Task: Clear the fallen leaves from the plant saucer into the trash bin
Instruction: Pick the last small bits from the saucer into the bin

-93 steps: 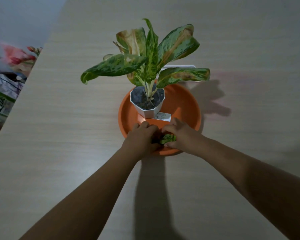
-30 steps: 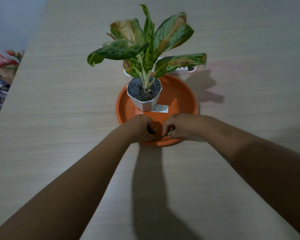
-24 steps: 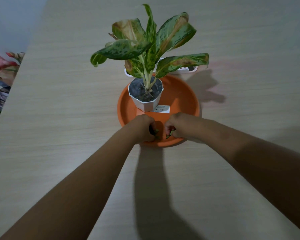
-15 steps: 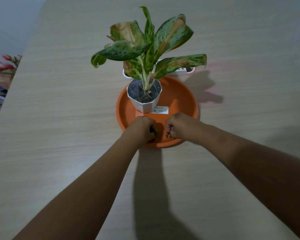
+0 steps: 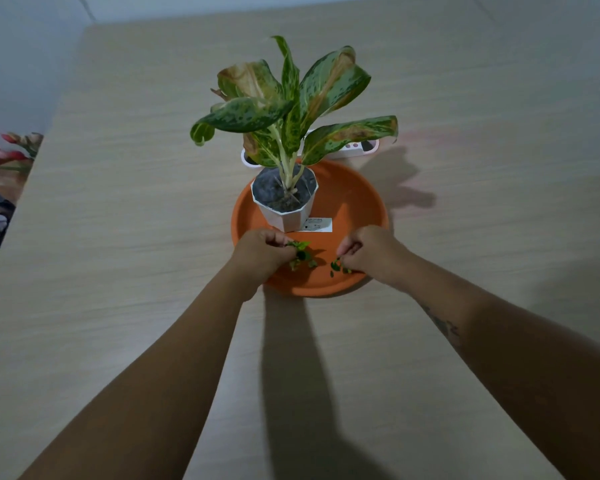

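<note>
An orange plant saucer (image 5: pixel 354 199) sits on the wooden table with a white faceted pot (image 5: pixel 286 211) and its speckled green plant (image 5: pixel 288 109) on its left half. Both hands rest over the saucer's near part. My left hand (image 5: pixel 260 254) pinches a small clump of green fallen leaves (image 5: pixel 300 254) at its fingertips. My right hand (image 5: pixel 368 252) is closed on a few more small leaves (image 5: pixel 336 266) that hang just above the saucer floor. No trash bin is in view.
A white label (image 5: pixel 317 225) lies in the saucer beside the pot. A white device (image 5: pixel 357 148) lies behind the saucer, partly hidden by the plant. Pink flowers (image 5: pixel 0 155) and bags lie beyond the table's left edge. The table's far edge (image 5: pixel 291 15) meets a pale wall.
The two hands have drawn a little apart, and small green leaves now show at the fingertips of each. The view has tilted up, so the table's far edge shows.
</note>
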Demonstrator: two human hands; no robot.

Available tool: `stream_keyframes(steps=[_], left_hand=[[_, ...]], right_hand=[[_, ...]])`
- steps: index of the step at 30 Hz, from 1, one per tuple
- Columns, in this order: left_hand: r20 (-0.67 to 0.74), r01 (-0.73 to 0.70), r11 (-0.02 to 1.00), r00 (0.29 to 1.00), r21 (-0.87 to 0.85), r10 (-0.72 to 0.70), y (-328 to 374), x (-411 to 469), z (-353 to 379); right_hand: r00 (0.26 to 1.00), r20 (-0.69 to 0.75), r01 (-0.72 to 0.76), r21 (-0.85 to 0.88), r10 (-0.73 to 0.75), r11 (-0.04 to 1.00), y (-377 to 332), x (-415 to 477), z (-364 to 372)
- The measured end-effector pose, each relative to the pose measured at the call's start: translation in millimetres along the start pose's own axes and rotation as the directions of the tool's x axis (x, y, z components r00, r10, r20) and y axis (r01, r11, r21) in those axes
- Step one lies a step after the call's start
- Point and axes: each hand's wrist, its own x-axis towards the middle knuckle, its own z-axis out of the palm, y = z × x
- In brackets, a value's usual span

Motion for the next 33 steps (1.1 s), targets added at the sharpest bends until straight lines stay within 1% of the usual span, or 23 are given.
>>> stream_keyframes(steps=[2,4,5,7,9,11,13,14,18,20,22,23,24,26,28,30,33], left_hand=[[0.007,-0.024,0.999,1.000,0.038,0.024,-2.5,1.6,-1.0],[0.034,-0.097,0.979,0.995,0.180,0.092,-2.5,4.6,0.6],[0.066,-0.144,0.950,0.989,0.277,0.131,-1.2,6.2,2.1],[0.153,-0.229,0.868,0.972,0.441,0.179,3.4,7.8,6.4],[0.229,-0.311,0.776,0.949,0.549,0.219,4.9,8.6,12.0],[0.272,-0.372,0.702,0.927,0.607,0.257,3.8,8.9,17.4],[0.288,-0.404,0.657,0.915,0.637,0.283,2.8,8.1,21.4],[0.292,-0.413,0.642,0.911,0.646,0.292,2.3,8.4,23.0],[0.267,-0.378,0.649,0.926,0.660,0.267,0.9,10.1,23.8],[0.226,-0.351,0.684,0.936,0.639,0.269,0.9,11.7,21.1],[0.178,-0.310,0.734,0.950,0.604,0.255,4.5,11.7,13.6],[0.171,-0.288,0.745,0.957,0.602,0.232,6.1,12.0,8.4],[0.186,-0.278,0.737,0.961,0.617,0.206,6.6,12.7,3.1],[0.273,-0.309,0.671,0.948,0.674,0.162,7.2,13.7,-3.2],[0.343,-0.354,0.628,0.928,0.693,0.144,7.3,13.0,-3.0],[0.354,-0.371,0.626,0.922,0.686,0.158,5.7,13.6,0.8],[0.333,-0.384,0.578,0.922,0.720,0.198,4.9,14.1,6.7]], right_hand=[[0.998,0.028,0.055,-0.089,-0.053,0.995,-2.7,0.9,10.0],[0.991,0.052,0.135,-0.214,-0.127,0.967,-7.1,4.6,17.3],[0.988,0.047,0.153,-0.267,-0.146,0.952,-7.8,6.9,19.8],[0.989,0.023,0.146,-0.303,-0.146,0.942,-9.7,8.4,21.6],[0.992,0.027,0.129,-0.314,-0.127,0.941,-12.0,8.3,22.2],[0.993,0.082,0.108,-0.370,-0.083,0.923,-17.1,6.9,20.6],[0.992,0.125,0.083,-0.406,-0.035,0.910,-23.9,6.1,17.5],[0.992,0.121,0.084,-0.397,-0.039,0.914,-24.9,7.4,16.6],[0.994,0.088,0.090,-0.354,-0.063,0.931,-22.2,7.1,17.0],[0.998,0.031,0.053,-0.268,-0.046,0.962,-20.6,6.7,13.6],[0.998,-0.055,0.000,-0.075,-0.004,0.997,-17.2,8.0,8.4],[0.997,-0.077,0.006,0.005,-0.005,1.000,-15.3,7.7,7.2],[0.998,-0.065,0.026,0.027,-0.024,0.999,-16.0,6.9,7.2],[0.995,0.040,0.093,-0.063,-0.091,0.994,-18.9,3.5,11.1],[0.979,0.151,0.167,-0.230,-0.134,0.959,-22.5,2.1,18.2],[0.971,0.196,0.195,-0.336,-0.134,0.921,-25.0,1.3,21.9],[0.962,0.217,0.236,-0.352,-0.166,0.906,-26.5,1.3,24.8]])
